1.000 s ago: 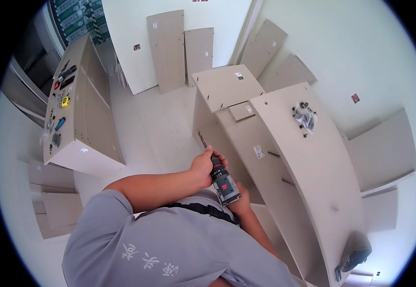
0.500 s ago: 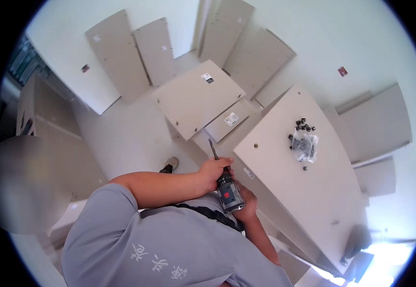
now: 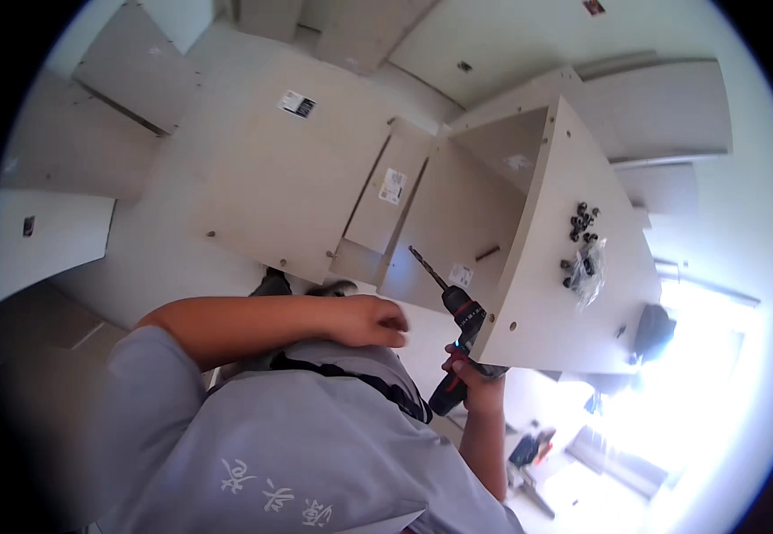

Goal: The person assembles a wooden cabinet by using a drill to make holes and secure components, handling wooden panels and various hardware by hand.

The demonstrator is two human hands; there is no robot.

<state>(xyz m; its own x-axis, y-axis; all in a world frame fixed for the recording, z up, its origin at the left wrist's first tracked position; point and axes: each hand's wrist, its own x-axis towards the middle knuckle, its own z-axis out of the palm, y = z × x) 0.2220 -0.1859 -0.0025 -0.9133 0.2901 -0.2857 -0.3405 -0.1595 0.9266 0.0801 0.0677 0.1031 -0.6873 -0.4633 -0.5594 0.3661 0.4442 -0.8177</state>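
Observation:
My right hand grips the handle of a black and red cordless drill. Its long bit points up and left toward the inner face of a beige cabinet carcass. My left hand hovers in front of my chest, just left of the drill and apart from it. Its fingers are loosely curled and blurred, with nothing seen in them. The cabinet's side panel lies flat beside the drill. A small clear bag and several loose dark fittings rest on that panel.
A large beige panel with a white sticker lies on the floor beyond my hands. More panels lean against the white walls. A dark object sits past the cabinet's right end. Bright glare fills the lower right.
My left hand has come off the drill and moved left; only my right hand holds it now. The view has tilted down and closer to the cabinet.

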